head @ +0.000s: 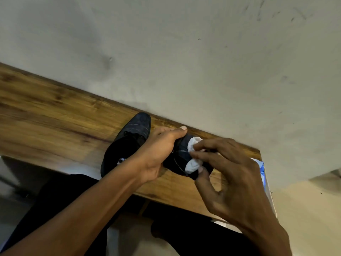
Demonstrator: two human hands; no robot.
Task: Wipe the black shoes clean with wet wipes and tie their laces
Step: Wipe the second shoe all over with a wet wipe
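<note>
**Lot: two black shoes, one in cleaning, on a wooden table**

Item 1. Black low-cut lace-up shoe (127,143), pointed toe with faint stitched lines, resting on the brown wood-grain tabletop (55,111). Toe points to 12 o'clock, toward the wall. A small white mark shows on the insole near the heel; too blurred to read. Laces look loose. Likely parked here awaiting its turn.

Item 2. Second black shoe (181,156), at 3 o'clock of item 1, just beside it, largely hidden by both hands.

Item 3. Left hand (162,150), fingers and thumb curled round the second shoe from its 9 o'clock side. Judged purpose: steadying the shoe against rubbing pressure.

Item 4. Right hand (230,174), fingertips pinching item 5 and pressing it onto the second shoe's upper from 4 o'clock.

Item 5. Crumpled white wet wipe (192,159), bunched, probably to give a firm pad.

Item 6. Blue-and-white package (262,169), at the table's 3 o'clock edge, mostly behind the right hand; possibly the wipes pack, kept within reach. No legible writing.

Status: wiping under way; laces not yet tied.
</note>
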